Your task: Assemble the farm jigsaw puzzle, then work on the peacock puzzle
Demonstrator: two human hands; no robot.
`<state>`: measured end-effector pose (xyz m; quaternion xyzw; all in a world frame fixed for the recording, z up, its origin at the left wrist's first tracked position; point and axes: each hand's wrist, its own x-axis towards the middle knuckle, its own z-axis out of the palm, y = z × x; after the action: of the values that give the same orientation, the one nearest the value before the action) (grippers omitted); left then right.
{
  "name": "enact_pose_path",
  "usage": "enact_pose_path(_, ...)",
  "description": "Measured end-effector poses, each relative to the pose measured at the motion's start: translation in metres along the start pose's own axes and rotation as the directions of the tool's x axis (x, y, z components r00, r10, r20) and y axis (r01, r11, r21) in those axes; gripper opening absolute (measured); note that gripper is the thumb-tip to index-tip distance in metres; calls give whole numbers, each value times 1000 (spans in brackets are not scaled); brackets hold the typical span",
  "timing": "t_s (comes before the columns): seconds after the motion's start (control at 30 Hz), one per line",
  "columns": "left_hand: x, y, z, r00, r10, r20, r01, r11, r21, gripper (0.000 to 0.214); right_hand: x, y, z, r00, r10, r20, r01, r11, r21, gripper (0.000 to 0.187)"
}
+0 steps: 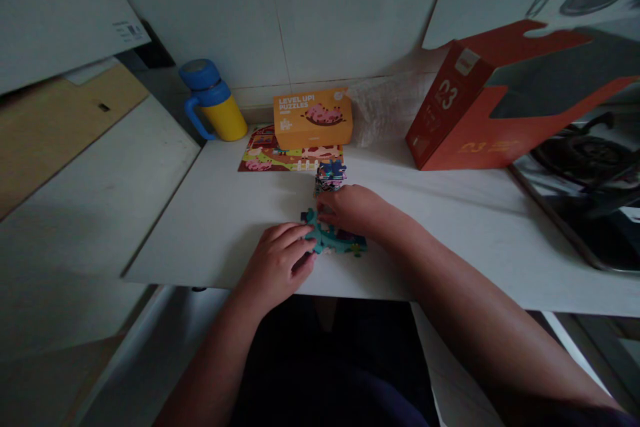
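Observation:
A partly joined jigsaw puzzle (pixel 327 239), mostly teal with dark and green patches, lies flat near the counter's front edge. My left hand (pixel 280 257) rests at its left side, fingers stretched out and the tips touching the teal pieces. From the right, my right hand (pixel 350 208) reaches over the puzzle's top edge with its fingers bent together on a puzzle piece, which they mostly hide. Just beyond that hand stands a small stack of puzzle pieces (pixel 331 175), dark blue on top.
Behind the stack, an orange puzzle box (pixel 313 120) stands on a farm picture sheet (pixel 255 159). A yellow and blue jug (pixel 227 117) is at back left. Crumpled clear plastic (pixel 385 110) lies beside a large red box (pixel 460 127). At far right is a gas stove (pixel 575 167).

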<state>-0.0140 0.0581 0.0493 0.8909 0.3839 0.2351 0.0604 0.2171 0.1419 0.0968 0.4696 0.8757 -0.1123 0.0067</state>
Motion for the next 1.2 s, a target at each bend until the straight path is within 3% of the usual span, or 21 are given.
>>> enact_pose_path(0.33,0,-4,1,999,13,36,-13,1000,2,21,-4,1,-6,1000,-15,-9,16,999,36,23)
enact_pose_path(0.5,4,-3,2,999,-1,47,3,999,-36,19,-11,-2,-12,997,-81,3,81,996,39,28)
enact_pose_path(0.6,7,-2,3,999,-21,44,24,998,-49,20,-13,-3,-14,991,-126,-51,129,990,57,30)
enact_pose_path(0.67,8,-2,5,999,-33,31,35,998,-56,21,-14,0,-15,981,-120,-152,131,989,70,34)
enact_pose_path(0.73,9,-2,6,999,-42,16,43,997,-62,21,-14,5,-18,953,-53,-299,87,991,100,38)
enact_pose_path(0.83,8,-3,7,999,-53,-2,53,996,-75,21,-15,20,-20,842,75,-535,20,985,171,34)
enact_pose_path(0.93,7,-4,7,999,-53,-10,52,994,-91,22,-13,38,-17,767,93,-635,41,980,193,37)
enact_pose_path(1.03,7,-3,6,999,-47,-20,45,994,-95,22,-9,52,-10,796,96,-598,42,976,213,53)
enact_pose_path(1.2,8,-2,4,999,-42,-9,41,995,-86,21,-4,56,-4,844,94,-528,63,960,272,48)
